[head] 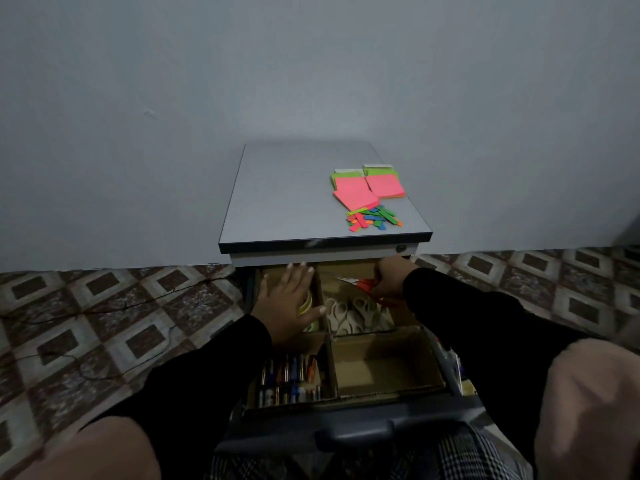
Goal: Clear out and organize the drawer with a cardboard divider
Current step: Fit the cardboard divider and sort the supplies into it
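Drawer [346, 419] of a small cabinet stands pulled open, a cardboard divider [329, 337] splitting it into four compartments.

Left hand [291, 303] lies flat with fingers spread wide over the far-left compartment, covering a yellow-green tape roll [306, 304]. Right hand [391, 277] grips orange-handled scissors [363, 284] over the far-right compartment, blades pointing left, above several pale-handled scissors [353, 315] lying inside. Batteries [289, 382] fill the near-left compartment; the near-right compartment [384, 368] shows bare cardboard. On the cabinet top [277, 202] sit pink and green sticky note pads [367, 187], with a scatter of small coloured page flags [372, 218] just in front of them. Patterned floor tiles [104, 306] surround the cabinet.
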`<act>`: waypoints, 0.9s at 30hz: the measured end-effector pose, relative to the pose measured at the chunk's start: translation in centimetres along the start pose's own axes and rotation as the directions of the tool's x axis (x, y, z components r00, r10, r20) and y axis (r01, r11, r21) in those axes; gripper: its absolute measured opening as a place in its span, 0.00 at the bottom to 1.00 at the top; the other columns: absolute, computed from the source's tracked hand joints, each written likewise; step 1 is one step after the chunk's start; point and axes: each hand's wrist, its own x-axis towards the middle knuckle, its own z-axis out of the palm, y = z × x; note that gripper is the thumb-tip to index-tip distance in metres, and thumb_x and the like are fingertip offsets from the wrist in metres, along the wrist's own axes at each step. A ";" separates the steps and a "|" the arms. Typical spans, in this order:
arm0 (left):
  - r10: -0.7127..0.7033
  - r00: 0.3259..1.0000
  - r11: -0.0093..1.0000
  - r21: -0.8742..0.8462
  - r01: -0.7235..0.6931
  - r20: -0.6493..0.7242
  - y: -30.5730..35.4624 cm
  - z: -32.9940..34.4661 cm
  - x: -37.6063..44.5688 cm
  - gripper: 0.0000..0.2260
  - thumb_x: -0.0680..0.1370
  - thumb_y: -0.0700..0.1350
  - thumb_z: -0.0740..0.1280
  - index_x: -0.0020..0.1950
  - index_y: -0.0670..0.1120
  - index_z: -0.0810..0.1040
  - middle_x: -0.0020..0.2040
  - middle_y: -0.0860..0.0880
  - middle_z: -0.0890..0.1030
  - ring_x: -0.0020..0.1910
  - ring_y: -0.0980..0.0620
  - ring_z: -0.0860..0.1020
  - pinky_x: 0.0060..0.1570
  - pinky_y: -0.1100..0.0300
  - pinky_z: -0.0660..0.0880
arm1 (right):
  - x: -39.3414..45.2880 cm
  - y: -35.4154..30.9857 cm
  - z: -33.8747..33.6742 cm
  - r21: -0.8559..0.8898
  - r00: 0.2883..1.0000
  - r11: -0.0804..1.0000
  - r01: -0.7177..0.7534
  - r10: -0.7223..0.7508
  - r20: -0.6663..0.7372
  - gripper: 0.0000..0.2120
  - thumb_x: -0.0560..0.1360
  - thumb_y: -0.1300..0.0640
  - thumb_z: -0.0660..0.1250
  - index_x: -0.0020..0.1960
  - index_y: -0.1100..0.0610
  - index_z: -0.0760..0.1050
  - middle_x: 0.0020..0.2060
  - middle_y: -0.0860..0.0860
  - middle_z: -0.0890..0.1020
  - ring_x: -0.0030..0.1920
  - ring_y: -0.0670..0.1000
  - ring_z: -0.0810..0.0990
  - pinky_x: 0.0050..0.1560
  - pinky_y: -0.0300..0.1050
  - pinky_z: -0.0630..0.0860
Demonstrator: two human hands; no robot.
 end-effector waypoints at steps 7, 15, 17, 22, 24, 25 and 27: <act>-0.105 0.993 0.992 -0.062 0.108 0.050 -2.5 1.6 0.4 0.54 0.55 0.79 0.36 0.77 0.54 0.40 0.77 0.51 0.36 0.76 0.49 0.35 0.71 0.37 0.41 | 3.4 1.6 3.3 -0.007 0.991 0.994 -0.106 0.107 0.079 0.11 0.75 0.50 0.67 0.44 0.58 0.76 0.40 0.52 0.78 0.40 0.50 0.76 0.36 0.40 0.73; -0.143 0.989 0.989 -0.042 0.145 0.045 -4.5 3.2 1.1 0.61 0.48 0.79 0.23 0.77 0.53 0.42 0.77 0.50 0.37 0.76 0.50 0.36 0.72 0.41 0.39 | 5.9 1.4 6.5 0.004 0.979 0.990 -0.143 0.141 0.148 0.15 0.77 0.55 0.65 0.60 0.61 0.74 0.57 0.57 0.79 0.59 0.56 0.77 0.57 0.46 0.74; -0.149 0.988 0.987 -0.057 0.151 0.052 -4.7 3.3 1.2 0.60 0.49 0.80 0.23 0.77 0.54 0.42 0.78 0.50 0.37 0.76 0.51 0.36 0.72 0.42 0.38 | 6.3 1.4 7.0 0.022 0.979 0.989 -0.149 0.145 0.145 0.14 0.76 0.56 0.66 0.59 0.62 0.75 0.57 0.57 0.79 0.58 0.56 0.78 0.56 0.46 0.74; -0.149 0.987 0.988 -0.033 0.152 0.062 -4.9 3.7 1.3 0.58 0.50 0.80 0.24 0.77 0.54 0.39 0.77 0.50 0.37 0.76 0.51 0.36 0.73 0.43 0.37 | 7.1 1.4 8.3 0.088 0.978 0.982 -0.165 0.152 0.140 0.15 0.76 0.52 0.65 0.57 0.61 0.76 0.47 0.56 0.79 0.49 0.54 0.78 0.49 0.44 0.73; -0.149 0.987 0.988 -0.033 0.151 0.062 -5.1 3.9 1.3 0.58 0.50 0.79 0.23 0.77 0.54 0.40 0.78 0.50 0.38 0.76 0.51 0.36 0.72 0.43 0.37 | 7.2 1.3 8.8 0.094 0.978 0.981 -0.171 0.158 0.139 0.15 0.76 0.51 0.66 0.56 0.61 0.76 0.51 0.56 0.81 0.52 0.55 0.80 0.48 0.44 0.72; -0.146 0.987 0.988 -0.037 0.149 0.062 -5.1 3.9 1.2 0.58 0.51 0.80 0.25 0.77 0.54 0.40 0.78 0.50 0.38 0.76 0.51 0.36 0.72 0.44 0.37 | 7.2 1.2 8.9 0.096 0.979 0.981 -0.170 0.157 0.134 0.16 0.76 0.50 0.66 0.56 0.61 0.76 0.52 0.55 0.81 0.53 0.55 0.80 0.47 0.44 0.72; -0.135 0.989 0.990 -0.042 0.138 0.055 -5.0 3.8 1.1 0.53 0.57 0.78 0.33 0.77 0.53 0.40 0.78 0.50 0.38 0.76 0.52 0.37 0.73 0.45 0.38 | 7.0 1.1 9.0 0.091 0.980 0.982 -0.164 0.152 0.124 0.17 0.75 0.48 0.66 0.56 0.60 0.75 0.52 0.56 0.80 0.53 0.55 0.79 0.48 0.44 0.73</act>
